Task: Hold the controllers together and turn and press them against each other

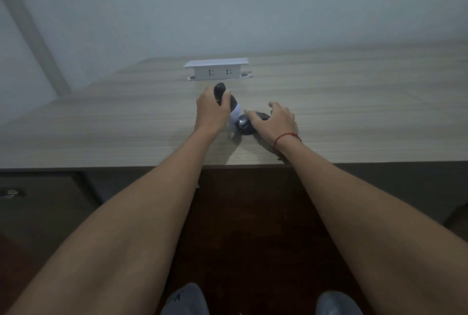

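On wooden desk [329, 112], left hand [211, 109] grips black-and-white device [234, 109]; right hand [274, 122], fingers apparently curled, holds black mouse [244, 124].

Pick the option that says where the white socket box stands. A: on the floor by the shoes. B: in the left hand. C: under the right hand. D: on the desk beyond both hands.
D: the white socket box stands on the desk beyond the left hand and right hand, apart from both.

Bare forearms, no sleeves; red string bracelet [287, 137] (right wrist); grey shoes [186, 299].
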The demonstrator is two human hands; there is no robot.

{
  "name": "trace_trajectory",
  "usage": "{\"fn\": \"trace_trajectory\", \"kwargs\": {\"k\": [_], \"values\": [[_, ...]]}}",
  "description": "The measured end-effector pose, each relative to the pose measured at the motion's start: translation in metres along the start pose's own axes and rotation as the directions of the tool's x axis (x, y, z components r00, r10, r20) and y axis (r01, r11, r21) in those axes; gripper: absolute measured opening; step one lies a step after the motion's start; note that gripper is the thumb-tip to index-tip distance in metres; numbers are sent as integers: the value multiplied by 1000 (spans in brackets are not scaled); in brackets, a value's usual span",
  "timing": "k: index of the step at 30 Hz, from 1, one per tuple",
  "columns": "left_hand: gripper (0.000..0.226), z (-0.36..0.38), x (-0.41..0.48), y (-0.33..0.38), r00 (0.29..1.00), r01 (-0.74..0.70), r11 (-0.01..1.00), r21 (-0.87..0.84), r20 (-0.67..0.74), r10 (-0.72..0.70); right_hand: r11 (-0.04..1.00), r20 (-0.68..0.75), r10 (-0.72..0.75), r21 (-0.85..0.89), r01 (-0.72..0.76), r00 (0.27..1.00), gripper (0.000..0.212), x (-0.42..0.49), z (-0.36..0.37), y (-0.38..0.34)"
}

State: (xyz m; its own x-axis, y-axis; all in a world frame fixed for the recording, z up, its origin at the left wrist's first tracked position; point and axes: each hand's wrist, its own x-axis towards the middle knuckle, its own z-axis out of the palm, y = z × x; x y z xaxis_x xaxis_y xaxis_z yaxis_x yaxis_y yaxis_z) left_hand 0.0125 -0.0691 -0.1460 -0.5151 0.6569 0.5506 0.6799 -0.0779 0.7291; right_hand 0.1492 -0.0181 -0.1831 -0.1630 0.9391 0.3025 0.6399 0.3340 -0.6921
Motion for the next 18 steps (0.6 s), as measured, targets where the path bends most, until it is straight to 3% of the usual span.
{"fn": "trace_trajectory", "kwargs": {"k": [4,10,14,18], "values": [[27,3,0,-9,995,-11,996,88,98,2,992,76,-47,-111,56,996,89,2,1,-2],[27,2,4,-6,999,18,1000,-21,42,-18,993,135,-81,100,68,988,68,-2,-1,-3],[27,4,-1,-18,989,129,989,71,62,-134,980,191,-80,192,42,978,100,-4,-1,-4],[29,-2,2,-9,993,76,995,-58,-87,-81,981,232,-110,185,67,966,102,-2,-2,-4]]}}
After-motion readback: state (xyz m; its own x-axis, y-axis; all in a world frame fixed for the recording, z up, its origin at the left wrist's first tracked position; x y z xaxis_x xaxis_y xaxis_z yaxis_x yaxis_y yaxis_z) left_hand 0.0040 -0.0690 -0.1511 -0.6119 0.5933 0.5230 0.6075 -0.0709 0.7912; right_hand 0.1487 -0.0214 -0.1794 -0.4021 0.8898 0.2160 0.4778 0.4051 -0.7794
